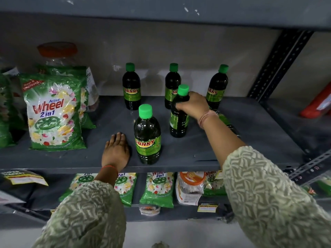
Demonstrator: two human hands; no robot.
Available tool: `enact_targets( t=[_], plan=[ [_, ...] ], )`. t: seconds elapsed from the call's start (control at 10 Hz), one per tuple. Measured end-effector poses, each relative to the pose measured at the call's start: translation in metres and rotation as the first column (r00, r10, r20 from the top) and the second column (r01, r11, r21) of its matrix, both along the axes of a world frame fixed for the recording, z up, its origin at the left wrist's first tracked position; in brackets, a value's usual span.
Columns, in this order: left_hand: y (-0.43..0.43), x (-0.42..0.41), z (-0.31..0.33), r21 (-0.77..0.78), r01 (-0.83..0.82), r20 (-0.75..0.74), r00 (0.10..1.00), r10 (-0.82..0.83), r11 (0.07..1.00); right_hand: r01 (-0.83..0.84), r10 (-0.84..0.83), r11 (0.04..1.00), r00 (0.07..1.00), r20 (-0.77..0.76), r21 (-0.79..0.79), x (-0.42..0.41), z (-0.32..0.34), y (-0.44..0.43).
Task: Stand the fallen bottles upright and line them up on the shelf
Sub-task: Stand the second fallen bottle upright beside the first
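Observation:
Several dark bottles with green caps and green "Sunny" labels stand on the grey shelf (pixel 250 140). Three stand at the back: left (pixel 131 86), middle (pixel 171 83), right (pixel 217 86). One stands near the front edge (pixel 147 135). My right hand (pixel 193 106) is shut on the shoulder of another upright bottle (pixel 179 120) in the middle. Behind my right forearm one more bottle (pixel 226 122) lies on its side, mostly hidden. My left hand (pixel 116 151) rests flat on the shelf, just left of the front bottle, holding nothing.
Green "Wheel" detergent bags (pixel 53 111) stand at the shelf's left, with an orange-lidded jar (pixel 57 52) behind them. A slotted metal post (pixel 279 63) bounds the right side. More detergent bags (pixel 157 188) lie on the shelf below. A red pack (pixel 318 104) sits far right.

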State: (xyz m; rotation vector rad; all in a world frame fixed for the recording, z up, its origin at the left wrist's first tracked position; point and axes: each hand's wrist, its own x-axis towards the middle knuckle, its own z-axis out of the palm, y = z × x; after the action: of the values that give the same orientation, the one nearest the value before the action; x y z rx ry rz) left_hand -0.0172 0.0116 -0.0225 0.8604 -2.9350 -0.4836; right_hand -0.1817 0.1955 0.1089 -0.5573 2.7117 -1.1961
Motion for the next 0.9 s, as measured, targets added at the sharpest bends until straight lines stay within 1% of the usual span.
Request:
enact_targets(
  t=[0.1, 0.2, 0.3, 0.4, 0.5, 0.6, 0.7, 0.8, 0.9],
  plan=[
    [0.000, 0.000, 0.000, 0.003, -0.003, -0.003, 1.000, 0.003, 1.000, 0.041, -0.047, 0.992, 0.998, 0.047, 0.121, -0.005, 0.003, 0.001],
    [0.000, 0.001, 0.000, -0.004, 0.002, -0.001, 1.000, -0.002, 1.000, 0.097, -0.095, 0.995, 0.991, -0.096, 0.019, -0.003, -0.004, 0.001],
    [-0.001, 0.001, -0.001, -0.010, 0.002, -0.004, 1.000, -0.002, 1.000, 0.035, -0.037, 0.992, 0.999, -0.007, -0.124, -0.001, -0.003, 0.003],
    [0.000, 0.000, -0.001, -0.015, 0.003, -0.016, 1.000, -0.003, 1.000, 0.011, 0.014, 0.981, 0.991, 0.131, -0.192, -0.001, -0.002, 0.001],
    [-0.001, 0.000, -0.002, -0.012, 0.002, -0.012, 1.000, -0.002, 1.000, 0.012, -0.012, 1.000, 0.999, -0.031, 0.023, 0.002, -0.009, -0.002],
    [-0.002, 0.000, -0.002, -0.005, 0.004, -0.008, 1.000, -0.004, 1.000, -0.038, 0.038, 0.999, 0.998, -0.048, 0.009, 0.002, -0.010, -0.001],
    [-0.001, -0.001, -0.003, -0.008, -0.003, -0.023, 1.000, 0.002, 1.000, -0.169, 0.179, 0.983, 0.973, 0.149, -0.079, -0.005, -0.003, 0.004],
    [-0.001, -0.001, -0.004, -0.016, -0.002, -0.020, 1.000, 0.002, 1.000, -0.191, 0.202, 0.978, 0.965, 0.167, -0.079, -0.006, -0.002, 0.007],
    [-0.001, 0.000, -0.004, -0.020, -0.005, -0.013, 1.000, 0.004, 1.000, -0.130, 0.150, 0.982, 0.978, 0.147, -0.136, -0.001, -0.006, 0.009]
  ],
)
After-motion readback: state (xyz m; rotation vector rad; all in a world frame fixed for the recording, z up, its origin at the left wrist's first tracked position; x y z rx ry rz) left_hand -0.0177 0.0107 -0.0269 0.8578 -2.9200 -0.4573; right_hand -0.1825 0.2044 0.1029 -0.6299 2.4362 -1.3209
